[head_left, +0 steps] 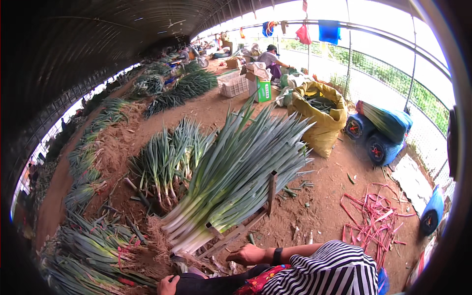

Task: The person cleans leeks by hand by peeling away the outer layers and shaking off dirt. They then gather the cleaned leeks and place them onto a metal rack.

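Observation:
A big bundle of long green onions lies slanting on a low rack, white stems and roots toward me, green leaves pointing away. My right hand, with a dark watch on its wrist, is just in front of the rack. Its fingers curl downward, and anything in them is hidden. At the lower edge, my left hand is beside my dark-clothed leg, near the onion roots. Its fingers look bent, only partly visible; I cannot make out anything in them.
Smaller green onions stand behind the rack; tied bundles lie at left. A yellow sack, red straps and blue-wrapped wheels are on the right. Further off are a white crate, a green box and a seated person.

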### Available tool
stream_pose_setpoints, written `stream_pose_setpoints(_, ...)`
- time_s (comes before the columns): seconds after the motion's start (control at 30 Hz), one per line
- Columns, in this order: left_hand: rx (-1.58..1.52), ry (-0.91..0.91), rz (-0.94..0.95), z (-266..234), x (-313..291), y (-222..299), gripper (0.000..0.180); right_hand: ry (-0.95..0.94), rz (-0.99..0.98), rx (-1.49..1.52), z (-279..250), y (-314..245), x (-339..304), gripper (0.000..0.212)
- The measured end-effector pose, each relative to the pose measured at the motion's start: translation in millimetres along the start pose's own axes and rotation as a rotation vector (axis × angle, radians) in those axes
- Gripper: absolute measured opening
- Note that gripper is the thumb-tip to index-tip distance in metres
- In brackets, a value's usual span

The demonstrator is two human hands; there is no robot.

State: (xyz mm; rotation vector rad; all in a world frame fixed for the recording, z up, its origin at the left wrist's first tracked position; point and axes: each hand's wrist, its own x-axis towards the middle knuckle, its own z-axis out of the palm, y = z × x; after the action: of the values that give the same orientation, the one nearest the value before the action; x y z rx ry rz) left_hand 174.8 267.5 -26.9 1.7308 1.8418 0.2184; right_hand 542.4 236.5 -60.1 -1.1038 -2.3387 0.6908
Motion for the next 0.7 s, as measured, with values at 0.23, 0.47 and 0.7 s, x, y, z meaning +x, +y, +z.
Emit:
stream_pose_setpoints(0.23, 0.002, -0.007, 0.003, -0.7, -1.0, 1.1, 0.049, -0.01, -0.007, 0.001, 1.7, -0.3, 0.0, 0.028)
stream_pose_setpoints(0.47, 0.024, 0.0, -0.024, -3.0, -4.8, 5.8, 0.05, 0.054, -0.046, -0.003, 0.1, -5.2, 0.0, 0.024)
stream_pose_setpoints(0.7, 0.027, 0.013, -0.047, -2.0, -4.7, 8.7, 0.049, 0.0, -0.011, 0.018, 0.9, -2.4, 0.2, 0.027)
